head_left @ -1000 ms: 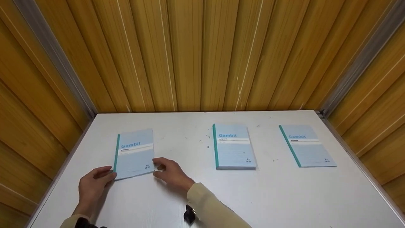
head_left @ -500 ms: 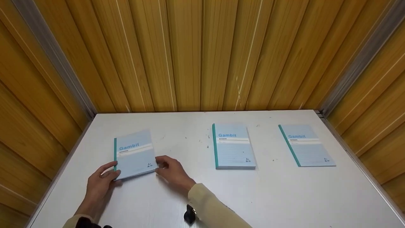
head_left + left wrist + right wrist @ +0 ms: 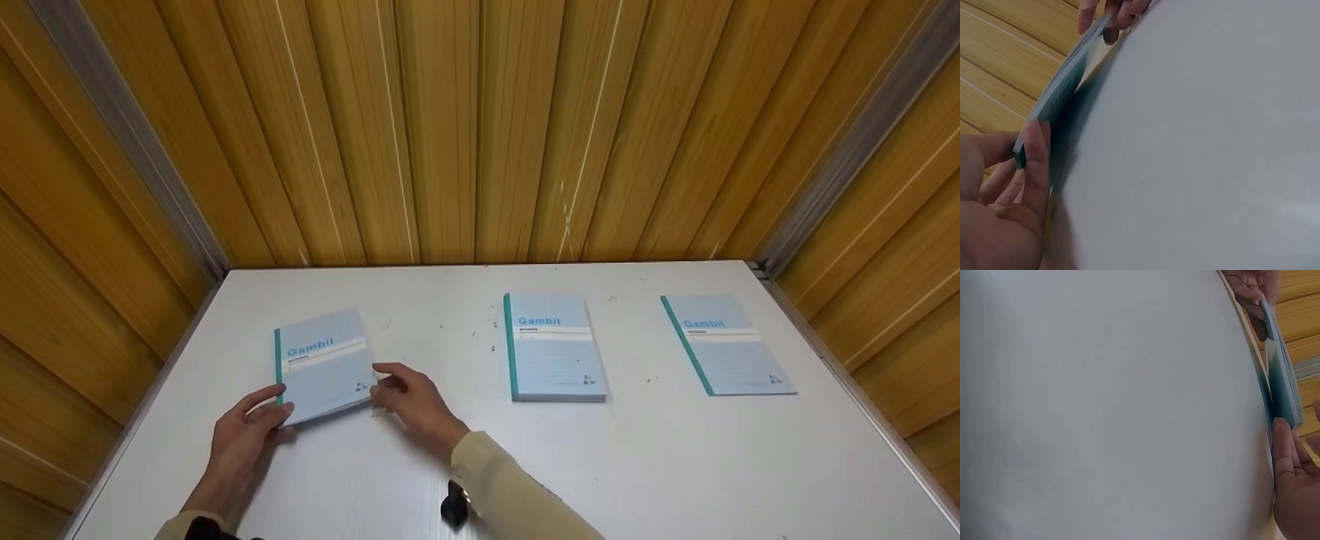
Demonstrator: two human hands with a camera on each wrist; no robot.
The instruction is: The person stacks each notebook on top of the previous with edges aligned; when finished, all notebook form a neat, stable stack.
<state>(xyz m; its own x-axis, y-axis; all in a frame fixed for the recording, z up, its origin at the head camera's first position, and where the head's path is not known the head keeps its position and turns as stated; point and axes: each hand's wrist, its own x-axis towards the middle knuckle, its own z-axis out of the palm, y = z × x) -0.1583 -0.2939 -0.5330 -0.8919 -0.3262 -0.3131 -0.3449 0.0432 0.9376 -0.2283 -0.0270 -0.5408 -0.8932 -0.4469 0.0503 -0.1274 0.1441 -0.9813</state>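
A light blue "Gambit" notebook (image 3: 322, 367) with a green spine sits tilted at the left of the white table, its near side raised. My left hand (image 3: 244, 439) pinches its near left corner, thumb on the cover and fingers by the spine. In the left wrist view the notebook's (image 3: 1064, 90) underside shows above the tabletop, with a finger beneath it. My right hand (image 3: 416, 401) holds the near right corner between thumb and curled fingers. From the right wrist view, a fingertip of the right hand (image 3: 1297, 495) is under the notebook's (image 3: 1282, 377) edge.
A thicker stack of matching notebooks (image 3: 555, 349) lies right of the table's middle. Farther right is another thin matching notebook (image 3: 727, 345). Yellow wood-patterned panels (image 3: 480, 135) enclose the white table (image 3: 637, 465) at the back and sides.
The notebook's near side has risen and it has turned slightly, shifting a little right. The left hand has moved up and right with its thumb over the cover; the right hand has shifted slightly right.
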